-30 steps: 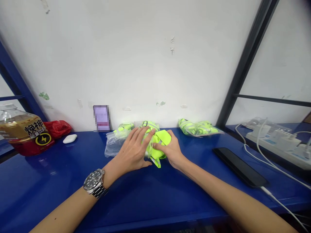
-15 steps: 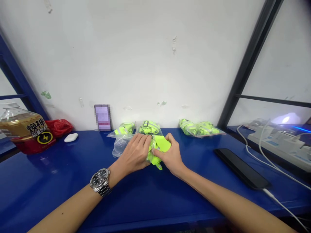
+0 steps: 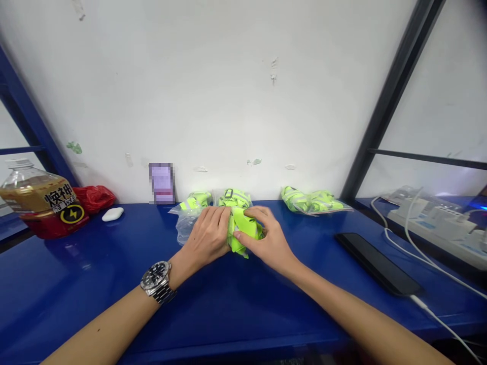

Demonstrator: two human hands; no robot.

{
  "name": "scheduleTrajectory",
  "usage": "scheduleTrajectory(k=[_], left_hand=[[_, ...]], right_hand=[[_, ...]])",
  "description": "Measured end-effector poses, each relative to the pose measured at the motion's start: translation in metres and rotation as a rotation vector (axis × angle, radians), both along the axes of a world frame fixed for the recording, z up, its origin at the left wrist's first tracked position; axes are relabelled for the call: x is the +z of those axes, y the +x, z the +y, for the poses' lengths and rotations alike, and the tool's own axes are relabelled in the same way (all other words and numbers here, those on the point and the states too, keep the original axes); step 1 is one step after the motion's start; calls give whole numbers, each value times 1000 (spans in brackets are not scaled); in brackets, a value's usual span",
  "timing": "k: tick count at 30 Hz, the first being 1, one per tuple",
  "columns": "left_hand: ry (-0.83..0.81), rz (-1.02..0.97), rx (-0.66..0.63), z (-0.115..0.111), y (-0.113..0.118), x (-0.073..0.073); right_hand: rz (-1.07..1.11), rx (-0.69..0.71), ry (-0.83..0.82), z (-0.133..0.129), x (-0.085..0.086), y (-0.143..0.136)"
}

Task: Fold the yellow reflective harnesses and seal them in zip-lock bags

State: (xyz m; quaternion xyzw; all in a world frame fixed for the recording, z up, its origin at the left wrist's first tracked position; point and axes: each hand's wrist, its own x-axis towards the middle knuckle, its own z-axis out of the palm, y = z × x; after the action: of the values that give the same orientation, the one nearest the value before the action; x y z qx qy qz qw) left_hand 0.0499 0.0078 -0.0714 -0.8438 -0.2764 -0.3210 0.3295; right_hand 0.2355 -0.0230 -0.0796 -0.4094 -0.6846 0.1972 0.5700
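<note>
My left hand (image 3: 209, 233), with a steel watch on its wrist, is closed around a clear plastic bag (image 3: 185, 227), part of which sticks out to its left. In my right hand (image 3: 272, 241) is a folded bundle of neon-yellow reflective straps (image 3: 243, 227), thumb on the near face and fingers over the top. The bundle sits between both hands at the bag's right end, just above the blue table (image 3: 228, 309). How far the bag covers it is hard to make out. Behind the hands lie two similar bagged bundles, one on the left (image 3: 196, 200) and one in the middle (image 3: 234, 197).
More bagged bundles (image 3: 312, 200) lie by the wall to the right. A black phone (image 3: 376, 263) on a white cable and a power strip (image 3: 441, 223) are farther right. On the left are a large drink bottle (image 3: 41, 203), red plastic bag (image 3: 95, 197), white case (image 3: 113, 214) and propped-up phone (image 3: 162, 183).
My right hand has moved its fingers over the top of the strap bundle and pressed it closer to my left hand. The bundle's loose lower end sticks out less.
</note>
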Motion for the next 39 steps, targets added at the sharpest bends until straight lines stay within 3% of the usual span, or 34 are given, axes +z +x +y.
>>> scheduleTrajectory(k=[6,12,22,29,35,37,39], left_hand=[[16,83,11,-2,-1,-4],[-32,132,44,-6,5,-13],[-117,114,-48,-11,6,-6],[-227,134,-12,-15,10,-5],[-309,125,-70,-17,17,-7],[-318,109,-95,-17,17,-7],[-308,110,-96,-16,15,-6]], right_hand=[[-75,223,-89,6,-5,13],[-76,220,-100,6,-14,5],[108,402,-255,7,-10,-2],[57,266,-264,18,-18,-16],[-221,6,-120,15,-19,-31],[-304,-11,-88,13,-14,-31],[-357,57,-88,13,-8,-27]])
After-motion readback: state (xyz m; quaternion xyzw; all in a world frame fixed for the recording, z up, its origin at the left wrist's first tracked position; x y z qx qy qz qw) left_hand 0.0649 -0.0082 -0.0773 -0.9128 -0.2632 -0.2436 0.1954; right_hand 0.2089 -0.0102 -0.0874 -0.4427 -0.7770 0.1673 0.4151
